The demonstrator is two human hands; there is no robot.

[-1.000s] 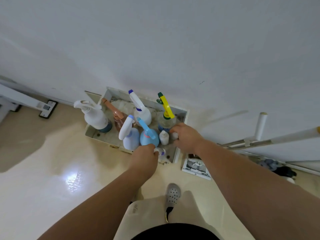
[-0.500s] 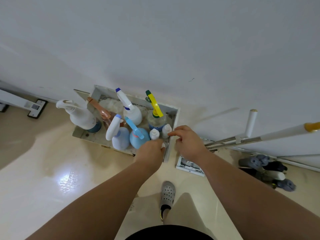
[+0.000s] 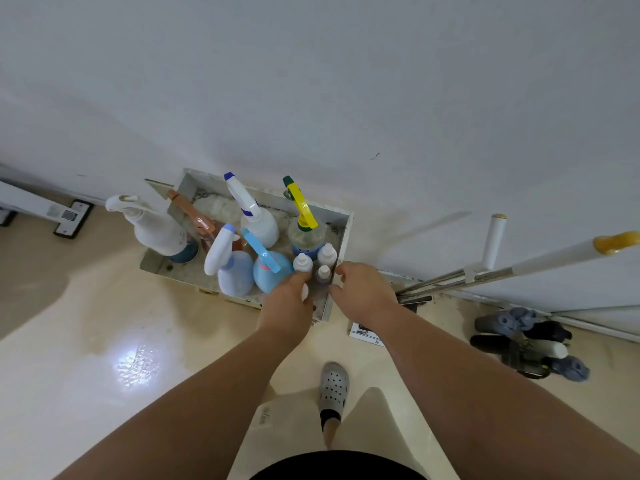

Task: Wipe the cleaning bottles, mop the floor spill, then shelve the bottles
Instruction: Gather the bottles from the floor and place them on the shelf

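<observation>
Tray (image 3: pixel 341 271) crowded with spray bottles (image 3: pixel 258 220)

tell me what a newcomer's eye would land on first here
A shallow white tray on the floor against the wall, crowded with spray bottles, the yellow-trigger bottle brightest. Both hands meet at its near right corner: the left hand curled over a small white bottle, the right hand pinching the tray's side wall. Mop handles lean at right.

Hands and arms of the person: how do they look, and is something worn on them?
The left arm and the right arm are bare down to the picture's edge, with no sleeves. The left hand and the right hand have no gloves; no watch, bracelet or ring is visible.
</observation>
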